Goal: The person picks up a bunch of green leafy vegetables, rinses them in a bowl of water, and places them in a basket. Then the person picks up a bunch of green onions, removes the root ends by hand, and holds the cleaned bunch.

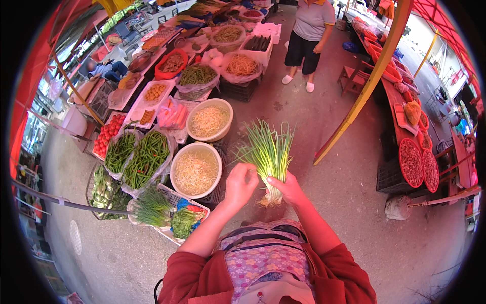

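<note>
A bunch of spring onions (pixel 274 152) stands upright before me, green tops pointing away and rooty white ends toward my body. Around its lower stalks my right hand (pixel 290 188) is closed, thumb across the front. My left hand (pixel 242 182) is at the bunch's left side, thumb and fingertips pinched together beside the leaves. Whether a thin leaf lies between those fingertips is too small to tell. To the left of my left hand is a pale basin of bean sprouts (pixel 219 178) in water. Lower left, a white crate (pixel 174 240) carries more green onions (pixel 152 207) and leafy herbs (pixel 184 222).
A second sprout basin (pixel 230 123), bagged green peppers (pixel 148 159) and tomatoes (pixel 108 135) crowd the left stall. A yellow post (pixel 353 114) slants up at right. Ahead stands a person (pixel 313 38). Red trays of small reddish goods (pixel 411 161) line the right table.
</note>
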`<action>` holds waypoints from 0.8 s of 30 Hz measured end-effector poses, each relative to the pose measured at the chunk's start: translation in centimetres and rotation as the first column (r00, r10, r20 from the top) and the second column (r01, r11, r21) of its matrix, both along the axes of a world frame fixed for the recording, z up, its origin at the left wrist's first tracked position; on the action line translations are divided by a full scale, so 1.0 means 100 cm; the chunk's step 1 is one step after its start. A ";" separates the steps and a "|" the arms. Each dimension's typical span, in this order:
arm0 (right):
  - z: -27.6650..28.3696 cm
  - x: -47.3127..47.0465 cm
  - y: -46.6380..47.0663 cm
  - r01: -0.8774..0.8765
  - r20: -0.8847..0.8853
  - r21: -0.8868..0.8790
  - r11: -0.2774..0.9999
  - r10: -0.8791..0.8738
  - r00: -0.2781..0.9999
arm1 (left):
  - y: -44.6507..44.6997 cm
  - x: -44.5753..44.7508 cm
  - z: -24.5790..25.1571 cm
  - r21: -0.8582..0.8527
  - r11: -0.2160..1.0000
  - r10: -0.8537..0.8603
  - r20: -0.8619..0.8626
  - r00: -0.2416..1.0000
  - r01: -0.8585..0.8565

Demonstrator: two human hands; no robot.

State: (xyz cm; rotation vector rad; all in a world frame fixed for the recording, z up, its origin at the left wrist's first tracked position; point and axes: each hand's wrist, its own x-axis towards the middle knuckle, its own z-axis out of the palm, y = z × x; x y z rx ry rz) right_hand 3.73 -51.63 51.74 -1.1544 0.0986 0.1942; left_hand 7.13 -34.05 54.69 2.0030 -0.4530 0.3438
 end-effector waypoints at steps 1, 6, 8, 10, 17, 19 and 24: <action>0.000 0.000 0.001 -0.001 -0.004 0.006 1.000 0.001 1.000 | -0.001 -0.001 -0.002 -0.034 0.999 0.033 -0.012 0.999 -0.034; 0.006 0.001 0.004 -0.017 -0.031 0.021 1.000 0.018 0.999 | -0.001 -0.004 -0.014 -0.216 0.965 0.113 -0.176 0.978 -0.150; 0.008 0.002 0.006 -0.016 -0.044 0.006 1.000 0.016 0.999 | 0.001 -0.005 -0.018 -0.146 0.978 0.143 -0.071 0.987 -0.153; 0.008 0.002 0.007 -0.030 -0.017 -0.001 1.000 0.030 0.999 | 0.003 -0.003 -0.021 -0.089 0.982 0.169 0.042 0.985 -0.165; -0.002 -0.006 -0.008 -0.042 -0.052 -0.018 0.999 0.041 0.998 | 0.052 0.025 -0.011 -0.237 0.951 0.124 -0.302 0.945 -0.200; -0.006 -0.007 -0.008 -0.014 -0.052 0.059 0.998 0.017 0.999 | 0.058 0.017 -0.008 -0.156 0.987 -0.111 -0.469 0.876 0.042; -0.016 -0.004 -0.010 0.019 0.013 0.138 0.990 -0.021 1.000 | 0.033 -0.010 -0.002 -0.038 0.924 -0.322 -0.613 0.721 0.381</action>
